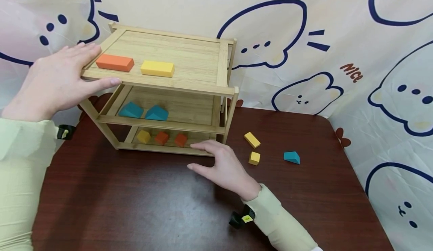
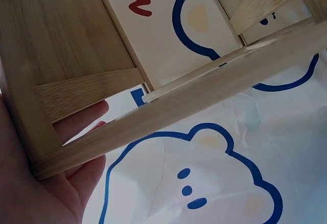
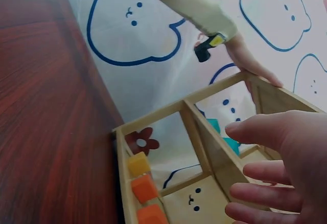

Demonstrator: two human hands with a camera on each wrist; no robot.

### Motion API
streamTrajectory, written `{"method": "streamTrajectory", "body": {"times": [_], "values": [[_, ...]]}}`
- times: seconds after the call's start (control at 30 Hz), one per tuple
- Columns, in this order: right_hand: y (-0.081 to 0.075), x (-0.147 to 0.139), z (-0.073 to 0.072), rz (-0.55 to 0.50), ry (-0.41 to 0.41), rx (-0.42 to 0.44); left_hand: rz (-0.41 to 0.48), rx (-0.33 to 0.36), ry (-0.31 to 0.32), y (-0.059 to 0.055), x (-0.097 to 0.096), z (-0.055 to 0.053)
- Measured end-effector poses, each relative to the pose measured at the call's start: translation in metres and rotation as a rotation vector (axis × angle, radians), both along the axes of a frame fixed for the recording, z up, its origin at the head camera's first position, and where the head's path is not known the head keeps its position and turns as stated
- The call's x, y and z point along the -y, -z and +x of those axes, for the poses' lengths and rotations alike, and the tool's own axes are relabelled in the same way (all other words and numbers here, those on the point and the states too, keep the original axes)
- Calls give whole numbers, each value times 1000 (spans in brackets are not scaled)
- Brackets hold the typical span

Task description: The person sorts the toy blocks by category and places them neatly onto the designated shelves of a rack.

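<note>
A three-tier wooden shelf (image 1: 196, 55) stands on the dark table. My left hand (image 1: 61, 78) grips its upper left corner, thumb along the front edge; in the left wrist view its fingers (image 2: 84, 122) show around the frame. On the top tier lie an orange block (image 1: 115, 62) and a yellow block (image 1: 157, 68). Two blue blocks (image 1: 157, 113) sit on the middle tier. The bottom tier holds a yellow cube (image 1: 143, 136) and two orange cubes (image 1: 180, 140). My right hand (image 1: 226, 166), holding nothing, hovers before the lower right, fingers extended and thumb apart.
To the right of the shelf, a yellow rectangular block (image 1: 252, 140), a small yellow cube (image 1: 254, 158) and a blue block (image 1: 292, 157) lie on the table (image 1: 324, 191). A cartoon-printed cloth (image 1: 189, 14) hangs behind and at the sides.
</note>
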State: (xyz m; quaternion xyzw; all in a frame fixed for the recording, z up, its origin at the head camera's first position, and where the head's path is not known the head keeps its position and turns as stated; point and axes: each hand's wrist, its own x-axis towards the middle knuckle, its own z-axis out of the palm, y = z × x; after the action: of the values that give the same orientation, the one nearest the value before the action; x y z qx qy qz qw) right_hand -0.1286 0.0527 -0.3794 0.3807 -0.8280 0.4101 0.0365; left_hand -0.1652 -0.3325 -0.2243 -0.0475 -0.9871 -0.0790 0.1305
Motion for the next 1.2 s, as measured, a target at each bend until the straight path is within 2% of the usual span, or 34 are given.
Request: {"method": "streamTrajectory", "body": {"times": [0.4,0.83,1.2], "values": [[-15,-28,2,-69,59,33,-5,-7,1,0,0,0],[-32,-55,-5,-144,135,-89,-10,1,-4,-1,-1,1],[-43,-78,-10,-144,260,-34,4,2,-1,-1,-1,1]]}}
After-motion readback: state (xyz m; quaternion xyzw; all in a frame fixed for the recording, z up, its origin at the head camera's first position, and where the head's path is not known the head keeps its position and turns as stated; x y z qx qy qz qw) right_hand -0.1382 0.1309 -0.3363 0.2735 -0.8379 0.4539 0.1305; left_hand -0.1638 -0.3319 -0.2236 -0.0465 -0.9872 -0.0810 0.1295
